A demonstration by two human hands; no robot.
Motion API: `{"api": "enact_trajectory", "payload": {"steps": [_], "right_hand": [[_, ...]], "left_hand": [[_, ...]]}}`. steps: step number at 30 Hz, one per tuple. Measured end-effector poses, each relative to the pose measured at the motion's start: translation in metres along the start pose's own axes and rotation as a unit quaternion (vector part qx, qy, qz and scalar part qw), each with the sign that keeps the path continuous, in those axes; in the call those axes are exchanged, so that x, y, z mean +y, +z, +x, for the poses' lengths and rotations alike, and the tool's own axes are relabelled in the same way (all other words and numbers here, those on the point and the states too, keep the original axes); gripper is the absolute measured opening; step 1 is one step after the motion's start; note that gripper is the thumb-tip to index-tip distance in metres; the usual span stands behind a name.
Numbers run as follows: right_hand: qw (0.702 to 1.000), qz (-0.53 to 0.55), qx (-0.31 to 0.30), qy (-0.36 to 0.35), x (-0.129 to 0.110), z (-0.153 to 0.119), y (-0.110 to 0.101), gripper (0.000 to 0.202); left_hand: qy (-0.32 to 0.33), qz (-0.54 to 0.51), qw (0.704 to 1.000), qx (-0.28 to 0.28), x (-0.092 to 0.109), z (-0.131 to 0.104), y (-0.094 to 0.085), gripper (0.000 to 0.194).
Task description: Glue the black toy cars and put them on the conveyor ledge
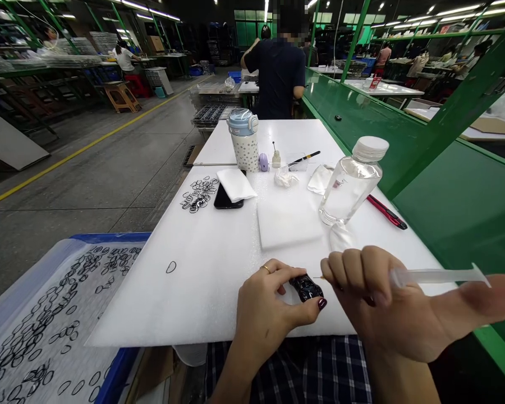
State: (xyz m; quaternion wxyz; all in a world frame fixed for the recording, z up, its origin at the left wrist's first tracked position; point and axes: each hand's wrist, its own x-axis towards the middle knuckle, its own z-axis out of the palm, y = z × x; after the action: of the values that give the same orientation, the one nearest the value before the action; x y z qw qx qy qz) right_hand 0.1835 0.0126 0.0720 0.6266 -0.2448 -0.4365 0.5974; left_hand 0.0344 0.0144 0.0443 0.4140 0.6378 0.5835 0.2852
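Note:
Near the front edge of the white table, my left hand (273,303) grips a small, glossy black part (306,287) between thumb and fingers. My right hand (387,303) is closed around a clear syringe (437,276), its thumb at the plunger end. The thin needle tip points left toward the black part; whether it touches cannot be made out. A folded white cloth (288,224) lies just beyond my hands. One thin black ring (171,267) lies apart on the left, and a pile of such rings (200,195) sits farther back.
A clear bottle (353,182), a red utility knife (386,212) and a patterned tumbler (244,140) stand or lie around the table. A black phone (228,199) is partly under white cloth. At lower left, a blue-rimmed tray (109,237) holds many rings. A person (280,73) sits ahead.

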Motion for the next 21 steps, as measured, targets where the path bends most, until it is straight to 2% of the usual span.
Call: {"api": "enact_trajectory", "payload": {"steps": [3,5,9,13,14,16,19,21], "right_hand": [[0.996,0.073,-0.041,0.025,-0.004,0.004,0.006,0.071],[0.994,0.094,-0.036,0.048,0.000,0.006,0.006,0.069],[0.993,0.104,-0.024,0.051,0.008,0.009,0.004,0.064],[0.995,0.087,-0.014,0.046,0.001,0.005,0.006,0.063],[0.997,0.059,0.004,0.042,-0.001,0.003,0.006,0.063],[0.995,-0.019,0.086,0.044,-0.003,-0.001,0.003,0.062],[0.970,-0.096,0.208,0.077,0.008,-0.006,-0.009,0.049],[0.961,-0.102,0.238,0.097,0.018,-0.007,-0.017,0.042]], "left_hand": [[-0.002,0.003,1.000,0.004,0.001,0.000,0.000,0.037],[-0.004,0.004,1.000,0.005,0.002,0.001,0.001,0.037],[0.010,0.004,1.000,0.007,0.002,0.001,0.003,0.035],[0.008,0.004,1.000,0.007,0.001,0.001,0.003,0.035],[0.003,-0.001,1.000,0.005,0.000,0.001,0.003,0.036],[-0.008,-0.011,1.000,-0.003,-0.001,0.000,0.002,0.039],[-0.007,-0.016,1.000,-0.012,-0.002,0.000,0.001,0.041],[-0.002,-0.015,1.000,-0.012,-0.003,-0.001,0.001,0.041]]}}
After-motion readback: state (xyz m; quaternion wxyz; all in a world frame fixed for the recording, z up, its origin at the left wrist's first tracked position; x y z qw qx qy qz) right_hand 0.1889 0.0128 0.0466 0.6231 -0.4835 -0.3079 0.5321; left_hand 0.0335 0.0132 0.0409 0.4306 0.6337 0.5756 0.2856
